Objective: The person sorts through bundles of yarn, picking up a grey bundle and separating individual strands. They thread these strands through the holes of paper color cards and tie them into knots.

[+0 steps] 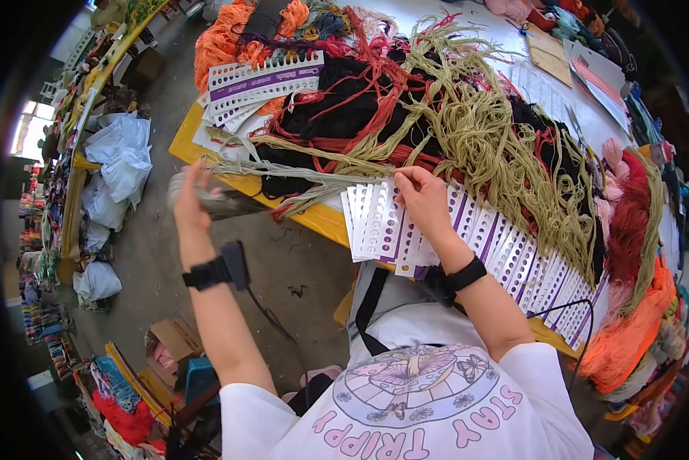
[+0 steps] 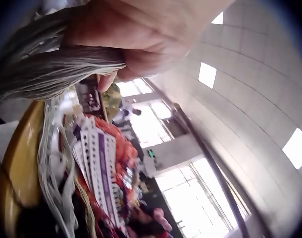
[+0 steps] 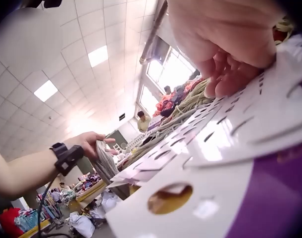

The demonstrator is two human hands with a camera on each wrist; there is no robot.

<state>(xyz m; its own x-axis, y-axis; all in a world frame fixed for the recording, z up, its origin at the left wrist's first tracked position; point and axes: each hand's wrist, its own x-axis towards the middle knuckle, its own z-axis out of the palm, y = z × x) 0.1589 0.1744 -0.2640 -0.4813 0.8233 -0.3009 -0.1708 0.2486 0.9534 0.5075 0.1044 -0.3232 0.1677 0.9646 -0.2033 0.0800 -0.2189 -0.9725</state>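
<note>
At the table's left edge my left hand [image 1: 193, 203] holds a skein of grey thread [image 2: 57, 74], blurred in the head view. The skein loops over the hand and hangs below it in the right wrist view. Pale grey strands [image 1: 298, 176] stretch from there across the table to my right hand [image 1: 423, 201]. The right hand's fingers are curled, with thumb and fingertips pinching at the strands' end. Under that hand lie white-and-purple cards with rows of punched holes [image 1: 375, 222], fanned along the near table edge.
Olive thread [image 1: 475, 130] and red thread [image 1: 375, 84] lie tangled over black material. More punched cards [image 1: 264, 80] and orange yarn [image 1: 222, 42] are at the upper left. Scissors [image 1: 577, 126] and papers lie at the right. White bags [image 1: 118, 153] stand on the floor.
</note>
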